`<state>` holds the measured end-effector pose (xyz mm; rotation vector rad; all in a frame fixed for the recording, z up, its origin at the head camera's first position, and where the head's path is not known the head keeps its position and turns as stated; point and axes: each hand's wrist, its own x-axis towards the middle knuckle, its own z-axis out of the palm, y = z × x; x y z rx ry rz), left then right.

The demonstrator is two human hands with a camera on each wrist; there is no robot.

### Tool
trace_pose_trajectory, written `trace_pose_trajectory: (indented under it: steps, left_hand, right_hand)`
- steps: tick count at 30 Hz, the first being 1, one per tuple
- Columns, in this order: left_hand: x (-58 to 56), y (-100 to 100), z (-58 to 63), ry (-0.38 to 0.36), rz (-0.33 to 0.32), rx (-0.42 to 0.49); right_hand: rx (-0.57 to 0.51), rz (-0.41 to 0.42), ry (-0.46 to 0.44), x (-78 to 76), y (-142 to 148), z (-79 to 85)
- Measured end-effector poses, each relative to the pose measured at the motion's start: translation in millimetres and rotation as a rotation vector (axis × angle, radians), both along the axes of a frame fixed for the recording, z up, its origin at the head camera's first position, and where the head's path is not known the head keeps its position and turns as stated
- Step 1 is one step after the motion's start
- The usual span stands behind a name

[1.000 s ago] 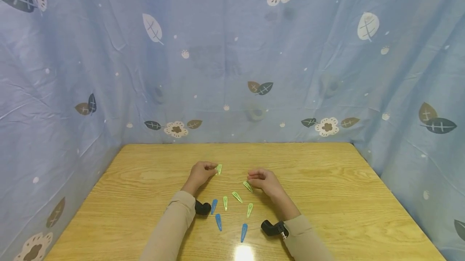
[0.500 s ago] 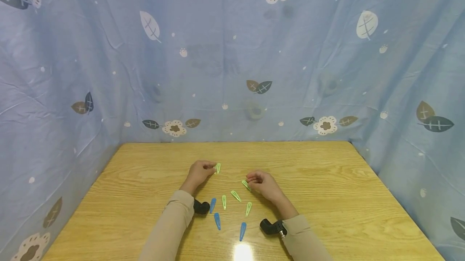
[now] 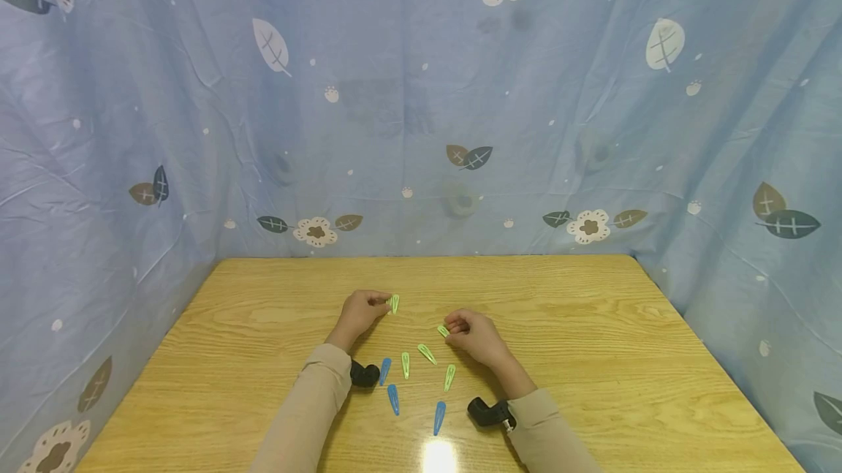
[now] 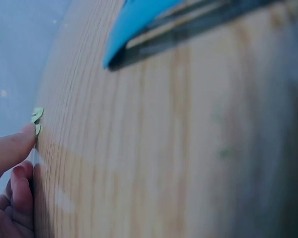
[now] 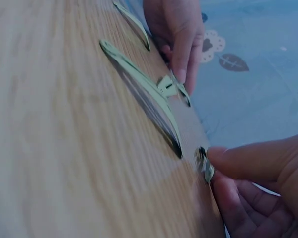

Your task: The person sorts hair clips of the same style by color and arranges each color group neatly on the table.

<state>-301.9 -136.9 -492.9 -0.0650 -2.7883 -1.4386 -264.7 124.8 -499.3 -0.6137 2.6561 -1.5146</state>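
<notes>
My left hand (image 3: 360,312) is at the back of the group of snap hair clips, thumb and fingertips pinching a light green hair clip (image 3: 389,306). Right beside those fingertips lies another green clip (image 3: 395,303). My right hand (image 3: 480,338) is lower and to the right. In the right wrist view its thumb and index finger pinch a green hair clip (image 5: 204,166) close to the table surface; part of that clip is covered by the fingers. Between the hands, toward me, lie more green clips: one slanted (image 3: 427,354), one on the left (image 3: 406,365), one on the right (image 3: 450,378).
Three blue hair clips lie nearer me: one by the left wrist (image 3: 385,371), one below it (image 3: 393,400), one at the front (image 3: 439,418). Black wrist mounts sit under both sleeves. A patterned blue curtain (image 3: 408,122) surrounds the wooden table (image 3: 592,356).
My right hand has shifted slightly left over its green clip, covering more of it and closing finger and thumb on it. My left hand stays at its clip. The view has shifted slightly.
</notes>
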Motion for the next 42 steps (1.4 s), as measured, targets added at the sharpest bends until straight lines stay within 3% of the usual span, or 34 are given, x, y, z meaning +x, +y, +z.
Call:
trace_pose_trajectory:
  steps: [3, 12, 16, 26, 35, 42]
  left_hand:
    - [-0.2, 0.1, -1.1, 0.003, 0.002, 0.002]
    - [-2.3, -1.4, -1.2, -0.015, 0.002, 0.002]
    - [-2.3, -1.1, -1.1, -0.015, -0.001, 0.003]
    - [-1.7, -0.5, -2.7, -0.001, 0.002, 0.017]
    - [-2.8, -0.6, -3.6, 0.009, -0.002, 0.006]
    - [-3.8, -0.7, -4.5, 0.003, 0.006, 0.001]
  right_hand:
    - [0.030, -0.008, 0.048, 1.3, -2.1, -0.3]
    - [0.135, -0.071, 0.034, 3.8, -9.4, 7.3]
    - [0.134, -0.085, 0.028, 3.8, -9.0, 6.8]
    - [0.024, -0.123, -0.031, -2.4, -4.0, -0.9]
    - [-0.205, -0.112, -0.191, -6.3, 1.6, -2.6]
    - [-0.275, -0.156, -0.237, -7.0, 1.9, -1.4]
